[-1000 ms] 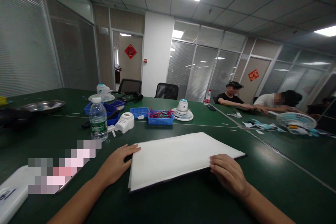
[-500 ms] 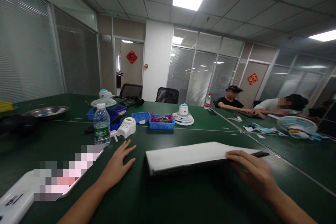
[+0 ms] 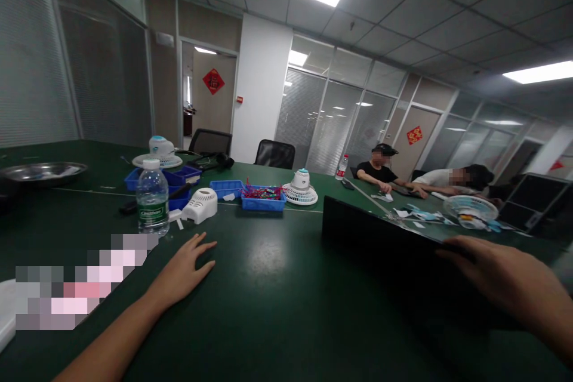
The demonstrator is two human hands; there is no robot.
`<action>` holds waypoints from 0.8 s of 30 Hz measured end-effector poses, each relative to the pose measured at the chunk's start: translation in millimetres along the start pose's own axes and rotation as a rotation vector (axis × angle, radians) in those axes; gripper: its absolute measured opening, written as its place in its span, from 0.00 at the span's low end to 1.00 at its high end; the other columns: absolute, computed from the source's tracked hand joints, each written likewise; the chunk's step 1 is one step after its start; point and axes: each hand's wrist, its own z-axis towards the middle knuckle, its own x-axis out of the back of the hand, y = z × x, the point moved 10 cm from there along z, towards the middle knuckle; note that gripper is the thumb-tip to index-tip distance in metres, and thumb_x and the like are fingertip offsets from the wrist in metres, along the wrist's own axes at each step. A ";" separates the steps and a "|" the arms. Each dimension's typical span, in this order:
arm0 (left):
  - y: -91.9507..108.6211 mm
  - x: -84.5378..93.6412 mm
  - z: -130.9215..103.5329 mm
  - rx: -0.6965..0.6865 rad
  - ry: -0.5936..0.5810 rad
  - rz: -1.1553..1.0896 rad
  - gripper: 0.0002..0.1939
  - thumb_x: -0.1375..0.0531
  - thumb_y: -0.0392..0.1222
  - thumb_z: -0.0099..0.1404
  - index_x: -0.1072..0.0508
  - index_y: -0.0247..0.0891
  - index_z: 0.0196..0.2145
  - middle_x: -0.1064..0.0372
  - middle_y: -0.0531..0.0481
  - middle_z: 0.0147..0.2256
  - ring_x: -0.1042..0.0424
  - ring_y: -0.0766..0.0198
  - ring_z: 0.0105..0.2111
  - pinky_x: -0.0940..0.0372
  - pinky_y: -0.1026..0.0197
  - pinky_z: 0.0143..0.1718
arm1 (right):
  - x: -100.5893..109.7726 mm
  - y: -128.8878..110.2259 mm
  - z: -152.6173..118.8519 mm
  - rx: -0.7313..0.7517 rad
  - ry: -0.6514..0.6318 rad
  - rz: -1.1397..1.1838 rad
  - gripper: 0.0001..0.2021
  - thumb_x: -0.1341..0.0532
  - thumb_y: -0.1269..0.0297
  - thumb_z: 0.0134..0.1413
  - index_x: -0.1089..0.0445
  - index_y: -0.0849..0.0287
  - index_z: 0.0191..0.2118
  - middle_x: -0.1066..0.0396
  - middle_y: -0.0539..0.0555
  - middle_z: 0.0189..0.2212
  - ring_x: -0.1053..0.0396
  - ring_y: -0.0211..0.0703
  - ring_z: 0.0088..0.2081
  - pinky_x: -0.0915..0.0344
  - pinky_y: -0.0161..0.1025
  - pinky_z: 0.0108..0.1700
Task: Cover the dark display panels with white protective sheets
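My right hand [image 3: 505, 274] grips the upper edge of a flat dark board [image 3: 380, 250], fingers over the top. The board stands tilted up on the right, its dark side facing me. What lies behind it is hidden. My left hand [image 3: 185, 268] rests on the green table [image 3: 264, 310] with fingers spread, holding nothing. Beyond its fingertips are a water bottle [image 3: 152, 203] with a green label and a white plastic housing [image 3: 200, 206]. A blurred-out pinkish flat item [image 3: 94, 286] lies left of my left forearm.
A blue tray [image 3: 263, 203] of coloured wires and a white fan-like part [image 3: 301, 190] sit mid-table. Farther left are blue bins [image 3: 179, 179] and a metal dish [image 3: 42, 173]. Two people [image 3: 380, 170] work at the far right, near a white fan grille [image 3: 470, 208].
My right hand has moved right with the board and tipped it up from its near-flat position, so its white face no longer shows. My left hand still rests on the table. The view has turned rightward.
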 end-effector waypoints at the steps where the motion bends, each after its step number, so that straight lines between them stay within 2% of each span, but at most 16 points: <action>1: -0.1 0.8 -0.2 0.004 0.002 0.001 0.32 0.44 0.56 0.64 0.30 0.39 0.61 0.47 0.40 0.69 0.50 0.44 0.69 0.48 0.41 0.67 | -9.4 1.1 -0.7 0.032 -0.059 -0.027 0.15 0.39 0.47 0.59 0.23 0.50 0.42 0.21 0.57 0.31 0.25 0.44 0.23 0.39 0.35 0.21; 2: -0.8 1.6 -0.3 0.011 0.005 0.002 0.32 0.44 0.56 0.64 0.30 0.40 0.61 0.46 0.40 0.69 0.49 0.44 0.69 0.47 0.41 0.66 | -17.7 0.6 -1.5 0.068 -0.106 -0.055 0.14 0.40 0.50 0.60 0.24 0.51 0.43 0.21 0.58 0.31 0.25 0.45 0.23 0.41 0.35 0.20; 4: -2.5 2.8 -0.7 0.024 0.007 0.003 0.32 0.44 0.56 0.63 0.30 0.40 0.61 0.45 0.41 0.69 0.47 0.44 0.69 0.46 0.41 0.66 | -27.0 1.6 -1.5 0.077 -0.120 -0.090 0.12 0.41 0.53 0.62 0.25 0.53 0.42 0.21 0.59 0.29 0.25 0.47 0.22 0.44 0.35 0.20; 7: -3.8 5.0 -1.2 0.029 0.010 -0.003 0.32 0.45 0.56 0.64 0.31 0.39 0.62 0.45 0.39 0.69 0.47 0.45 0.69 0.45 0.42 0.66 | -46.3 -0.6 -0.6 0.036 -0.214 -0.102 0.12 0.44 0.54 0.64 0.27 0.53 0.40 0.23 0.57 0.26 0.25 0.47 0.21 0.47 0.35 0.19; 10: -4.9 7.8 -2.4 0.046 0.009 -0.015 0.32 0.45 0.55 0.64 0.31 0.39 0.62 0.44 0.39 0.68 0.45 0.46 0.68 0.45 0.42 0.65 | -54.8 -6.2 1.4 -0.033 -0.285 -0.134 0.13 0.48 0.56 0.66 0.29 0.54 0.41 0.23 0.57 0.27 0.24 0.49 0.25 0.41 0.38 0.21; 13: -4.9 11.1 -3.6 0.060 0.014 -0.023 0.32 0.44 0.54 0.63 0.30 0.38 0.61 0.43 0.40 0.68 0.43 0.46 0.67 0.44 0.43 0.65 | -37.5 -23.8 7.5 0.022 -0.198 -0.147 0.17 0.52 0.57 0.67 0.30 0.58 0.46 0.22 0.61 0.39 0.22 0.52 0.35 0.29 0.44 0.34; 15: -3.9 13.4 -4.0 0.058 0.028 -0.033 0.31 0.44 0.54 0.63 0.29 0.39 0.60 0.42 0.40 0.68 0.42 0.45 0.67 0.43 0.43 0.65 | -21.4 -34.6 9.2 0.075 -0.135 -0.145 0.19 0.53 0.55 0.67 0.29 0.58 0.49 0.22 0.61 0.44 0.22 0.52 0.39 0.27 0.46 0.39; 19: -3.0 16.2 -4.5 0.074 0.047 -0.144 0.31 0.43 0.58 0.62 0.26 0.41 0.58 0.40 0.42 0.67 0.40 0.43 0.65 0.43 0.41 0.64 | 3.4 -61.0 2.0 0.191 -0.085 -0.101 0.18 0.49 0.51 0.65 0.28 0.52 0.48 0.21 0.57 0.41 0.22 0.50 0.36 0.25 0.44 0.35; 22: -3.9 19.5 -5.8 0.101 0.074 -0.298 0.32 0.48 0.63 0.65 0.24 0.39 0.55 0.36 0.41 0.64 0.40 0.45 0.65 0.47 0.42 0.67 | 11.6 -100.6 -9.4 0.284 -0.115 0.007 0.17 0.45 0.53 0.63 0.29 0.46 0.54 0.21 0.54 0.44 0.21 0.48 0.39 0.24 0.42 0.38; 24: -5.2 21.7 -6.9 0.115 0.089 -0.349 0.35 0.54 0.65 0.68 0.24 0.39 0.55 0.34 0.42 0.63 0.39 0.49 0.65 0.48 0.45 0.67 | 19.1 -128.9 -12.1 0.246 -0.093 0.156 0.17 0.42 0.55 0.62 0.30 0.40 0.55 0.21 0.47 0.44 0.21 0.45 0.40 0.24 0.39 0.39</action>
